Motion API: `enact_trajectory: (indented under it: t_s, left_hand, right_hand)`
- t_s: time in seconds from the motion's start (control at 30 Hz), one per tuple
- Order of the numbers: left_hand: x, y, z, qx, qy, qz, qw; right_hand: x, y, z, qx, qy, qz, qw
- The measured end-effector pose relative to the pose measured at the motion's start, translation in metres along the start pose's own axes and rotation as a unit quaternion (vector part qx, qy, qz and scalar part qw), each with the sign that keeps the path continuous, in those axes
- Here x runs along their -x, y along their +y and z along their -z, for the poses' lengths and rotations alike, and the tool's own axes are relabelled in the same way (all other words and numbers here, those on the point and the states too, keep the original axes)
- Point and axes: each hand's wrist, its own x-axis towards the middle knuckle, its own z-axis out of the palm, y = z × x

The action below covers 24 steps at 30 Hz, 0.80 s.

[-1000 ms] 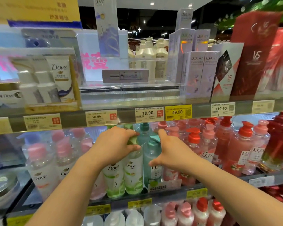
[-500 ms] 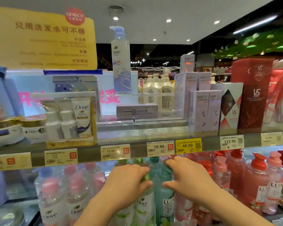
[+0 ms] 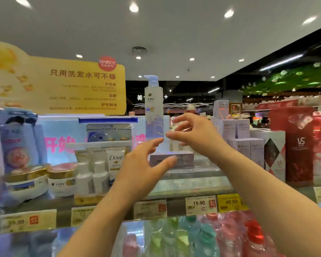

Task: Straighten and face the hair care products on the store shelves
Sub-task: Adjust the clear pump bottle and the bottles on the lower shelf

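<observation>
A tall clear Dove pump bottle (image 3: 153,110) with a pale blue pump stands upright on a lilac box (image 3: 182,158) on the top shelf. My left hand (image 3: 144,164) is raised below and left of the bottle, fingers spread and empty, its fingertips near the bottle's base. My right hand (image 3: 192,133) hovers just right of the bottle, fingers loosely bent and apart, holding nothing. Neither hand clearly touches the bottle.
Dove jars (image 3: 61,179) and a Dove travel set (image 3: 100,169) fill the shelf's left. Lilac Lux boxes (image 3: 246,147) and red VS boxes (image 3: 300,145) stand right. Price tags (image 3: 200,204) line the shelf edge (image 3: 174,207). Coloured pump bottles (image 3: 193,236) sit below. A yellow sign (image 3: 72,84) rises behind.
Both hands let go of the bottles on the lower shelf and rose to the top shelf beside the tall Dove bottle. The view tilted upward.
</observation>
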Motion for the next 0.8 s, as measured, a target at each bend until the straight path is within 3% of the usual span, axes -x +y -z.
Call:
enact_trajectory:
  t_s: [0.13, 0.23, 0.37, 0.57, 0.8]
  left_hand:
    - [-0.043, 0.008, 0.002, 0.082, 0.008, 0.060, 0.995]
    - [-0.063, 0.011, 0.003, 0.140, 0.018, 0.071, 0.987]
    - [-0.076, 0.011, 0.010, 0.206, 0.020, 0.065, 0.976]
    - [-0.078, 0.007, 0.015, 0.209, 0.043, 0.027, 0.977]
    - [-0.079, 0.017, 0.027, 0.164, 0.110, -0.006, 0.980]
  right_hand:
    - [-0.069, 0.005, -0.038, 0.007, 0.023, -0.048, 0.999]
    - [-0.099, 0.015, -0.059, -0.030, 0.008, -0.100, 0.994]
    - [-0.111, 0.020, -0.073, -0.094, 0.021, -0.100, 0.990]
    - [-0.113, 0.027, -0.070, -0.198, 0.039, -0.125, 0.971]
    - [-0.078, 0.016, -0.038, -0.284, -0.014, -0.091, 0.954]
